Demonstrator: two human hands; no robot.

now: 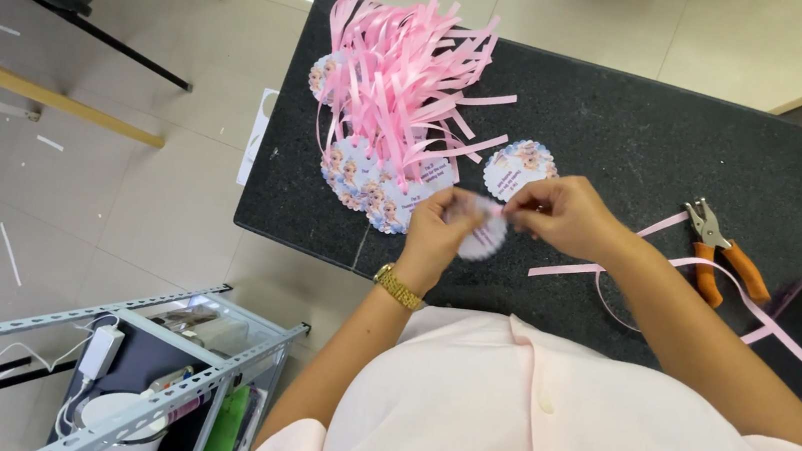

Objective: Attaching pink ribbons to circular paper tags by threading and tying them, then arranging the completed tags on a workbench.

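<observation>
Far left on the black table [632,141]: finished stack of round tags [365,186] with pink ribbon tails fanned upward. Centre, just above the table edge: left hand [438,235], gold watch at the wrist, pinched shut on a round scalloped tag [485,237]. Touching it from the right: right hand [563,214], fingertips closed on a pink ribbon end [484,205], blurred. Ribbon lying roughly left-right between the hands. Further right: loose pink strips [772,328], orange-handled punch [720,254], well apart.

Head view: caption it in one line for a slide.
Both hands, left and right, hold a round scalloped tag over a black table.
</observation>
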